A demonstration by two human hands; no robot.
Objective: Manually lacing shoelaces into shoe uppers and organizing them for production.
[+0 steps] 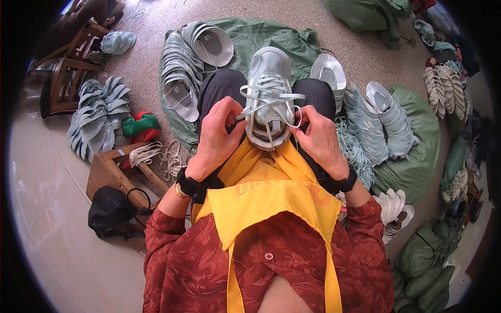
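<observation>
The pale blue shoe (268, 70) sat in the middle of the scene, between the person's knees, its toe pointing far and its opening near. Its laces (271, 95) were threaded over the tongue, with loose loops standing out to the left and right. The left hand (218, 133) had thumb and fingertips together on a lace at the shoe's left side; the right hand (319, 136) likewise pinched a loop at its right side. Unequal pulling by the two could, I judged, have drawn one loop through and undone the bow-like shape, or left one end much longer than the other.

Whether the left knee (222, 86) and the right knee (313, 94) actually gripped the sole could not be told. If they did not, a hard tug might have twisted the shoe or tipped it toward the yellow apron (276, 211), whose folds lay just beside its near end and might have snagged a trailing lace.

Farther out, risks seemed milder. On the left, a nested stack of uppers (180, 60) leaned on a green sheet (261, 31) near the left knee; a sideways swing of the leg could have toppled it. On the right, a tangled bundle of pale blue laces (356, 156) lay close to the right forearm, where a cuff or wristband (346, 181) might have caught a strand.
</observation>
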